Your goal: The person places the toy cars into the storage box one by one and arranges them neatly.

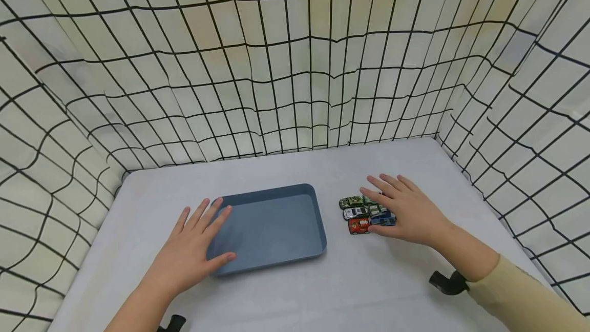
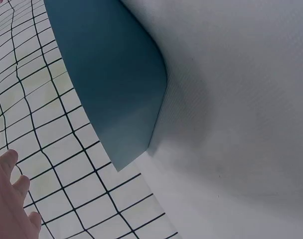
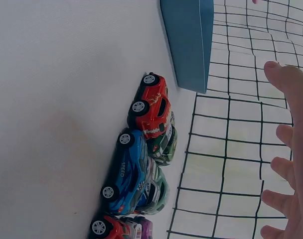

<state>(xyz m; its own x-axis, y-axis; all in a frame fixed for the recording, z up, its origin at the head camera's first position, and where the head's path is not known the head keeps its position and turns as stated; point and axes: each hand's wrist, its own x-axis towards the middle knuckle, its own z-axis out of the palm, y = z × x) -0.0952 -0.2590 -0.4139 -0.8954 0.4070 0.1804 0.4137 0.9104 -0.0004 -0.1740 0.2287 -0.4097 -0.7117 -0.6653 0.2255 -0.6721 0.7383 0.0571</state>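
A shallow blue-grey tray (image 1: 272, 229) lies on the white table, with nothing inside it. My left hand (image 1: 191, 247) hovers over its left edge, fingers spread and holding nothing. To the right of the tray sits a tight cluster of small toy cars, among them a red car (image 1: 359, 226), a white car (image 1: 355, 212) and a green car (image 1: 351, 202). Above the cluster's right side my right hand (image 1: 407, 211) is spread out and hides part of it. In the right wrist view a blue car (image 3: 125, 172) stands beside the red one, with more cars behind and below.
White walls with a black grid (image 1: 295, 65) enclose the table (image 1: 295, 301) at the back and both sides. A black strap piece (image 1: 448, 283) shows at the right wrist, and another black piece (image 1: 173, 323) at the left.
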